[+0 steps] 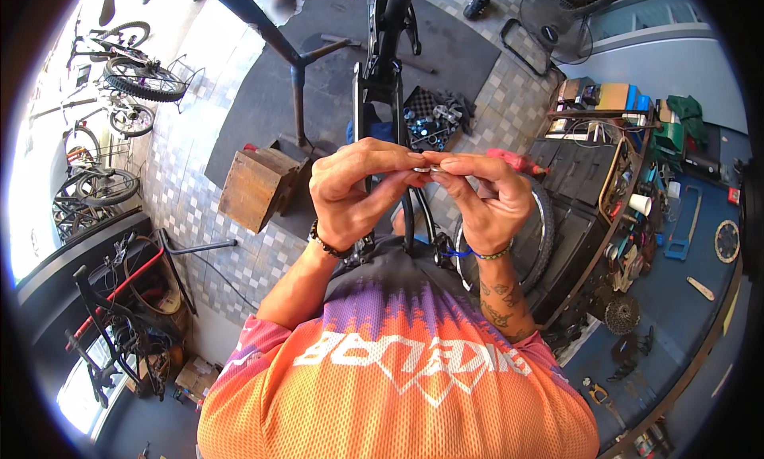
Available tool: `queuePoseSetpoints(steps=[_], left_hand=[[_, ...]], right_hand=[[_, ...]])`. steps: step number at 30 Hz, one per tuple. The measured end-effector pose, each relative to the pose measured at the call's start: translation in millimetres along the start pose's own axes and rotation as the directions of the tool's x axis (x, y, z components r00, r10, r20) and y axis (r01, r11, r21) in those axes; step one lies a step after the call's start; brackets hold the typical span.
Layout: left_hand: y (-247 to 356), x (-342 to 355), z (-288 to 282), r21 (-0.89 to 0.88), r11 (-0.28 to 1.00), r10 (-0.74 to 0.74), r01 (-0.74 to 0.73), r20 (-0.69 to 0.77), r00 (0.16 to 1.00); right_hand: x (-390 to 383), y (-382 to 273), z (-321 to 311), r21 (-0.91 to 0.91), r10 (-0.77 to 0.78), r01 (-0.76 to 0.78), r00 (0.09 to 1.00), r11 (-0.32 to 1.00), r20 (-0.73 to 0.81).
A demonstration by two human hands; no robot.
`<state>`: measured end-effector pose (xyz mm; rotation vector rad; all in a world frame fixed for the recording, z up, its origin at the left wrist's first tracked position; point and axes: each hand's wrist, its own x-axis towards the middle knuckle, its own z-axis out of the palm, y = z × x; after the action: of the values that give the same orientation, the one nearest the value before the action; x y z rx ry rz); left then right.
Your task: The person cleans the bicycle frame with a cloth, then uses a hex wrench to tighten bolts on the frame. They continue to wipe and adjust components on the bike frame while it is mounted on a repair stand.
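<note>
Head view: dark bicycle frame (386, 57) beyond hands.
Left hand (350, 190): clamped on small silvery part (422, 169).
Right hand (482, 198): pinched on same part, fingertips together.

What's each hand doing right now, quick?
Left hand: closed, pinching a small pale piece.
Right hand: closed, seemingly pinching the same piece.

Daylight from my left clips to white around the parked bikes (127, 83). My hands (350, 190) read bright, fairly sharp. Fisheye bends the workbench (668, 324); rim vignettes black.
</note>
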<state>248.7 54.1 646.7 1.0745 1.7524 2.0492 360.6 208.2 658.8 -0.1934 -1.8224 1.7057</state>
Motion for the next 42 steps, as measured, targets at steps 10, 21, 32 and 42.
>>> queuePoseSetpoints(steps=[10,21,32,42], left_hand=[[7.4,-0.1,3.8,-0.016,1.0,0.023,-0.024,-0.022,0.999],[5.2,-3.8,4.6,-0.032,0.999,0.008,-0.009,-0.039,0.999],[6.2,-2.7,6.2,-0.027,0.999,0.017,-0.018,-0.056,0.998],[7.0,-2.1,5.0,-0.025,0.999,0.027,-0.028,-0.036,0.999]], right_hand=[[-3.2,-2.4,-1.1,0.0,-0.009,0.009,1.0,1.0,0.007],[-3.7,-3.5,-0.8,-0.006,-0.025,0.025,1.0,1.0,0.008],[-4.1,-4.4,-1.4,0.001,-0.016,0.016,1.0,1.0,0.011],[-4.2,-4.3,-1.8,-0.013,-0.017,0.018,1.0,1.0,0.011]])
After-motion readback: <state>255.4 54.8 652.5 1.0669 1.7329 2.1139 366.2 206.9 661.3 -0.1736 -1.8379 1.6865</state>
